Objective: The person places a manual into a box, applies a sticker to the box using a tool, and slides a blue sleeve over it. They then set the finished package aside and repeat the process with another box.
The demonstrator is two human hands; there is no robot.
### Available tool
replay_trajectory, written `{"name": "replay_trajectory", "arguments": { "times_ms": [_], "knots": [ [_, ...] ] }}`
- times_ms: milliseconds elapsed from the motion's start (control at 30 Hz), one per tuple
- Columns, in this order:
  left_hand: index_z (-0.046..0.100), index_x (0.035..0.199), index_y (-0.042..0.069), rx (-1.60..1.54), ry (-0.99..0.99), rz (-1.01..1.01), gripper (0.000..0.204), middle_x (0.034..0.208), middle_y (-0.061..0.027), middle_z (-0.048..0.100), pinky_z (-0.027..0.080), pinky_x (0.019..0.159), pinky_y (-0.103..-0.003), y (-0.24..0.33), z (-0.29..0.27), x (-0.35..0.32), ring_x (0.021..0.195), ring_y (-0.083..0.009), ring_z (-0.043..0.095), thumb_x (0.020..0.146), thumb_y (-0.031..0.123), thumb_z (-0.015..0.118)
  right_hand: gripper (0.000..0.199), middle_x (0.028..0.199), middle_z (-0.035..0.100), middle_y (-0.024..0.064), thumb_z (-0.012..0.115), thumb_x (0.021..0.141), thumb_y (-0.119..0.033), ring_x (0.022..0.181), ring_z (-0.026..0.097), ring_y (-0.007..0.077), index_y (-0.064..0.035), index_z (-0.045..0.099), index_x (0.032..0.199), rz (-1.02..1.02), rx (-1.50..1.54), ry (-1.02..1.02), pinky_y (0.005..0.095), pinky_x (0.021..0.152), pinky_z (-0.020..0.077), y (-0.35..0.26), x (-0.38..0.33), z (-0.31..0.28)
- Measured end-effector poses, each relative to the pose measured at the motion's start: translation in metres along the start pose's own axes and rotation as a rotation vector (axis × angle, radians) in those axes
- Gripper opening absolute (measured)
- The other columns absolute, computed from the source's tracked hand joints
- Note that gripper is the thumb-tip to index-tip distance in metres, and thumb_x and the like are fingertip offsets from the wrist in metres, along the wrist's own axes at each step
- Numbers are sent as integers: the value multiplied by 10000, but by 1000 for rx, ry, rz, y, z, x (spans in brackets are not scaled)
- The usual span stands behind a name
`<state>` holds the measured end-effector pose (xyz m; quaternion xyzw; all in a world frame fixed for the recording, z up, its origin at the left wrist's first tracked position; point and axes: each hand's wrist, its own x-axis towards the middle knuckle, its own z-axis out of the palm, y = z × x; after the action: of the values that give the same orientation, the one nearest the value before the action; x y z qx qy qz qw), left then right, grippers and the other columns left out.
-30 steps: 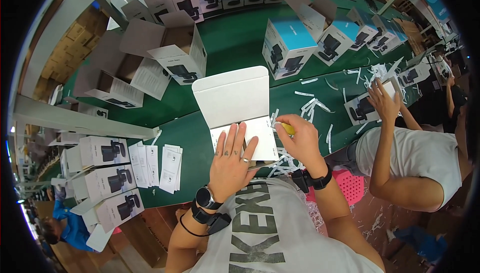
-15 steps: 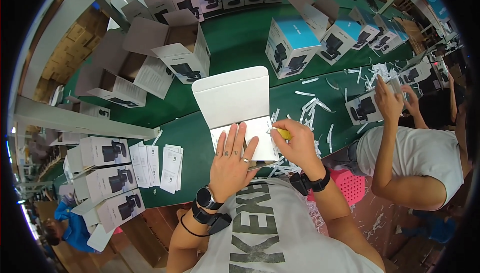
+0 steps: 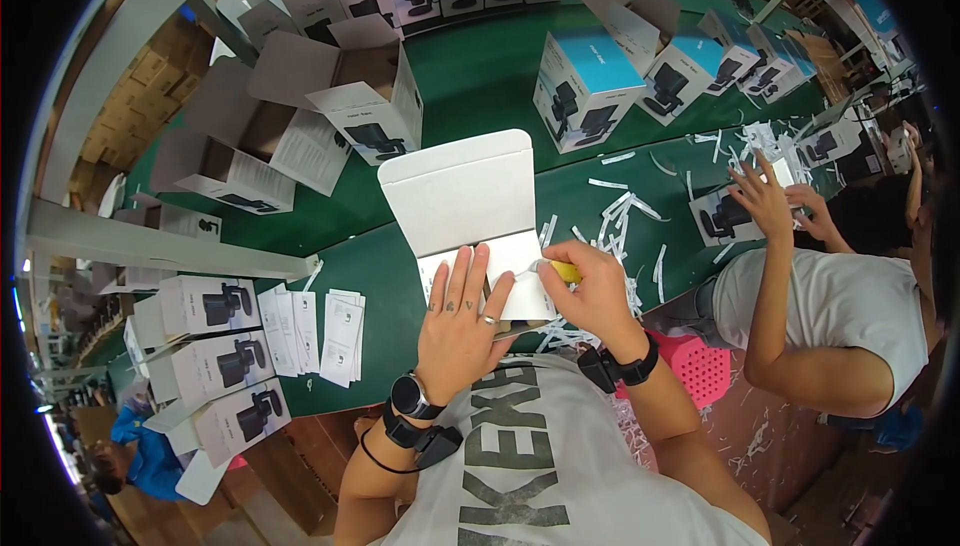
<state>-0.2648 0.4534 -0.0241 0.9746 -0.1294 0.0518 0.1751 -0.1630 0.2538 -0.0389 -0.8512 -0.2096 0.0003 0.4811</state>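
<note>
A white carton (image 3: 462, 194) with its lid raised stands in front of me at the edge of the green table. My left hand (image 3: 462, 311) lies flat on its white inner flap, fingers spread. In my right hand (image 3: 590, 286), closed at the flap's right side, is a small yellow tool (image 3: 567, 272); its exact kind is hard to make out. The tool's tip end points left, near a pale bit at my right fingertips and close to my left thumb. My left hand partly hides the carton's near opening.
Cut paper strips (image 3: 621, 216) litter the table on the right. Folded leaflets (image 3: 342, 336) and printed boxes (image 3: 222, 361) lie left. Open cartons (image 3: 372, 111) and a blue-topped box (image 3: 590, 86) stand farther back. A co-worker (image 3: 820, 321) handles another box at right, beside a pink stool (image 3: 695, 371).
My right hand has shifted slightly left with the yellow tool, toward my left thumb. My left hand stays on the flap. The co-worker's hands have moved over their box.
</note>
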Motion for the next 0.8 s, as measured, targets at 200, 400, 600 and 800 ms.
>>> {"name": "replay_trajectory", "arguments": {
  "times_ms": [200, 400, 600, 800],
  "knots": [
    [483, 1528, 104, 3, -19, -1, 874, 1655, -290, 311, 216, 1256, -579, 0, -1, 2, 1546, -466, 278, 776, 341, 860, 160, 904, 708, 124, 760, 880, -116, 778, 705, 244, -25, 681, 986, -70, 42, 7, 340, 689, 545, -2, -1, 2],
    [485, 1532, 104, -5, 2, 13, 889, 1652, -289, 314, 221, 1253, -579, -4, 0, 1, 1547, -462, 275, 762, 337, 864, 150, 833, 608, -22, 753, 886, -79, 694, 560, 93, -43, 623, 951, 285, 552, -195, 257, 654, 458, 21, -27, -14],
    [523, 1506, 81, -1, 111, 25, 866, 1537, -267, 436, 337, 1201, -566, -2, 3, -8, 1444, -486, 396, 732, 268, 863, 92, 833, 629, -14, 727, 919, -59, 721, 534, 57, -33, 650, 962, 554, 643, -118, 228, 662, 441, 76, -73, -67],
    [530, 1474, 3, 89, 65, 98, 715, 1460, -262, 494, 397, 1174, -542, 5, 20, -22, 1372, -492, 469, 818, 191, 741, 289, 1019, 757, 180, 765, 906, -116, 890, 749, 250, 0, 711, 1165, 277, 8, -222, 335, 775, 571, 11, -25, -57]
  ]
}}
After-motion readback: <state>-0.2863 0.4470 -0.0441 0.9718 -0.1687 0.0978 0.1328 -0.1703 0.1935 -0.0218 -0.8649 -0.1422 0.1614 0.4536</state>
